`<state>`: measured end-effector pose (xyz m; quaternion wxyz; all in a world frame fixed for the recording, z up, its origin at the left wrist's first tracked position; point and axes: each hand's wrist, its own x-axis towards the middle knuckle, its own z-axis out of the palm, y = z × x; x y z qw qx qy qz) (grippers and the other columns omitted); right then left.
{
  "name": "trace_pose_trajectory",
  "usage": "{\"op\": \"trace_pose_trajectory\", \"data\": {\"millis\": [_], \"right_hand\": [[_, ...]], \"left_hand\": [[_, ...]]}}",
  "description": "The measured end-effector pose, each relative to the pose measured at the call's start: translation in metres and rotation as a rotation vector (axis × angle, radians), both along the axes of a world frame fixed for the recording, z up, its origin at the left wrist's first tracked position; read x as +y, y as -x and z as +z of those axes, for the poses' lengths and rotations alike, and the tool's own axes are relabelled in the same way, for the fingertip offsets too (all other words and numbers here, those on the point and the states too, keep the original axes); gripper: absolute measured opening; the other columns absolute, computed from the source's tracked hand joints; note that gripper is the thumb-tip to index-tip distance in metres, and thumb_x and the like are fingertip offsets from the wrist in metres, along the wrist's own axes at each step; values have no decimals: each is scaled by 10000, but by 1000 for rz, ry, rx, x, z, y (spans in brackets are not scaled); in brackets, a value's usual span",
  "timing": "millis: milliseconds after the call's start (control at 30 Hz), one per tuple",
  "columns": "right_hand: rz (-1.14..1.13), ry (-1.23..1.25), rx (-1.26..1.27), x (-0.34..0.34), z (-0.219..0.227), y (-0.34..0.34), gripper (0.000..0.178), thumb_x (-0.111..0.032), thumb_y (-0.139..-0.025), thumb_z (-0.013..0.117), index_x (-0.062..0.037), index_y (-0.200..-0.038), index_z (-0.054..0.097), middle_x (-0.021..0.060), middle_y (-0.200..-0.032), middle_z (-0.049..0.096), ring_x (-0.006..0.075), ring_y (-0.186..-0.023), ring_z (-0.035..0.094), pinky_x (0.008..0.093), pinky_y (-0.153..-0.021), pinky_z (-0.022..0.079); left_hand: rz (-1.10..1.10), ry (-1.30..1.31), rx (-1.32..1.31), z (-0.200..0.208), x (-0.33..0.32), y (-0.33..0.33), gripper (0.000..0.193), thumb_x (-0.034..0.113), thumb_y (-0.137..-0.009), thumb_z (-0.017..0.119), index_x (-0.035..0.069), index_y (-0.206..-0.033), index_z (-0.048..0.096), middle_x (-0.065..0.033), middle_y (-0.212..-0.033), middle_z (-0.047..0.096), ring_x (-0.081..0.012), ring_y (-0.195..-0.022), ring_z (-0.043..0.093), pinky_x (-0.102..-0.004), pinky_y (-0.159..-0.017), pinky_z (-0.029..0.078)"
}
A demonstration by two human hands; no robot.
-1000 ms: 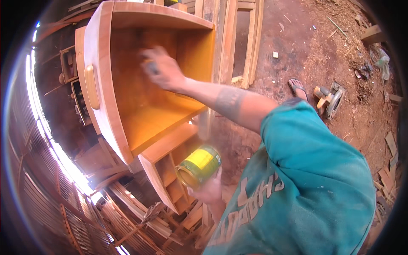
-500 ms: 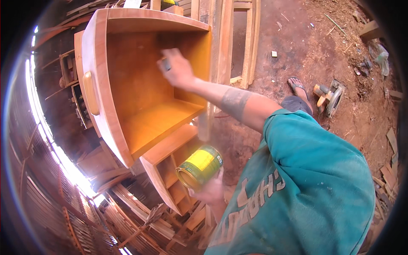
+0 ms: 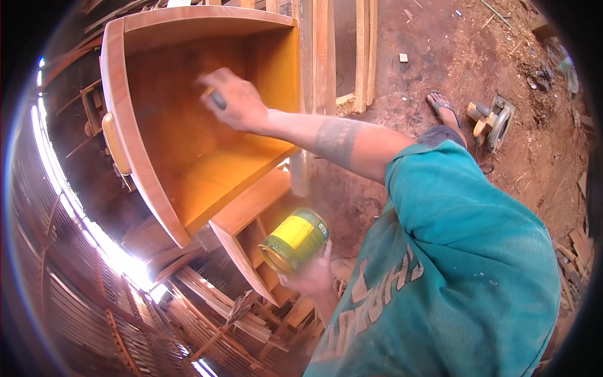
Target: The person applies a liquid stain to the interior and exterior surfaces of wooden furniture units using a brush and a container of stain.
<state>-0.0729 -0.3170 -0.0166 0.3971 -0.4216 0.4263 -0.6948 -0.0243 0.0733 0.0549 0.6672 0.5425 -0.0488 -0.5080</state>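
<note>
My right hand (image 3: 239, 103), at the end of the tattooed arm, is closed on what looks like a paintbrush (image 3: 217, 98). Only a short grey band and a yellowish end show; motion blurs them, and the bristles cannot be made out. The hand is inside a wooden cabinet (image 3: 115, 88) with glossy orange-brown inner walls, close to its back panel. Lower down, my left hand (image 3: 311, 276) grips a green and yellow paint can (image 3: 294, 237) from beneath. The can is tilted, its round end toward the cabinet side.
Below the cabinet stands a smaller wooden unit with shelves (image 3: 251, 204). Upright timber frames (image 3: 363, 56) rise behind. A circular saw (image 3: 493, 124) lies on the dirt floor by my sandalled foot (image 3: 445, 107). Wood offcuts (image 3: 220, 301) are piled at the lower left.
My right hand has moved left and slightly down across the cabinet's inside with the paintbrush. The cabinet sits further left in view as the view shifts. The can stays in my left hand.
</note>
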Motion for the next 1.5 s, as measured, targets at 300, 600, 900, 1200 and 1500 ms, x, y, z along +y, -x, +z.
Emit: {"op": "trace_pose_trajectory", "data": {"millis": [300,600,900,1200,1500], "right_hand": [[-148,362,4,-29,27,9,331,-204,-874,689,-149,-1193,617,93,-1117,612,322,-897,637,426,-705,559],[43,617,-131,-22,3,7,320,-239,-922,626,-185,-1234,669,108,-1151,697,308,-1029,675,425,-873,563],[533,530,-186,10,-1,-2,281,-233,-935,672,-114,-1188,697,107,-1143,724,281,-1044,686,390,-919,535],[556,221,-310,31,-37,12,261,-215,-967,667,-100,-1197,708,98,-1105,746,247,-981,706,335,-893,530],[773,184,-128,35,-40,33,284,-237,-986,639,-68,-1206,699,94,-1072,740,170,-1015,689,327,-912,528]], "left_hand": [[215,88,305,12,2,3,971,639,-755,685,227,-1568,352,-97,-1633,284,-401,-1496,216,-683,-1182,110],[-133,-32,-101,7,12,-15,887,630,-790,644,232,-1543,399,-91,-1618,307,-366,-1486,231,-691,-1177,126],[-138,-28,-56,7,-2,-17,859,627,-828,587,212,-1553,387,-103,-1626,309,-403,-1502,222,-712,-1177,124],[-24,17,48,0,7,-13,765,616,-923,444,180,-1550,393,-133,-1622,318,-442,-1495,236,-704,-1176,133],[-53,104,141,-5,-1,-11,772,601,-944,400,142,-1563,358,-149,-1632,286,-447,-1511,188,-691,-1187,107]]}}
